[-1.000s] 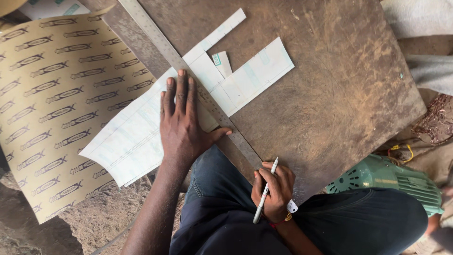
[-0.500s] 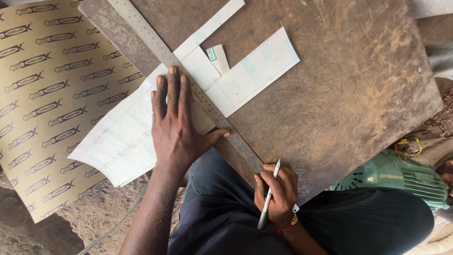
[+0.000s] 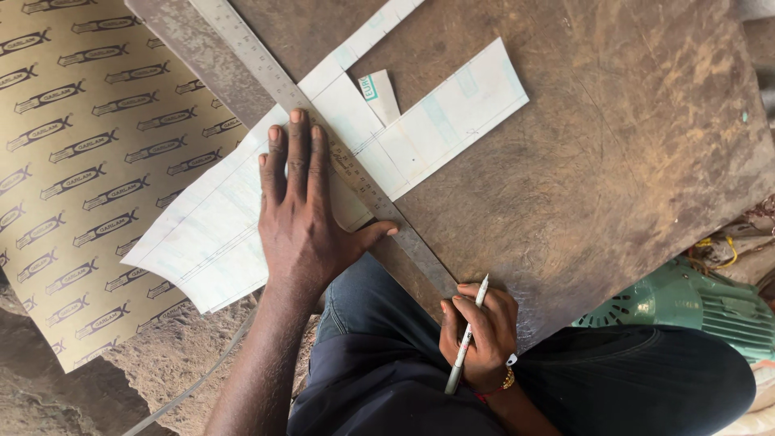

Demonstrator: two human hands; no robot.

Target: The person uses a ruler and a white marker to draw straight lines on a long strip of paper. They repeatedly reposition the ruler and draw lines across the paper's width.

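sheet: tan, printed, left of everything
paper: white, pinned under left hand
left hand: flat, fingers spread, thumb against ruler
right hand: closed round pen, at board edge, off the paper

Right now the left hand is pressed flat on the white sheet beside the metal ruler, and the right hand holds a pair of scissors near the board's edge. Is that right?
Not quite. In the head view the right hand holds a slim white pen, not scissors. The rest stands: the left hand is pressed flat on the white sheet beside the metal ruler, and the right hand is near the board's edge.
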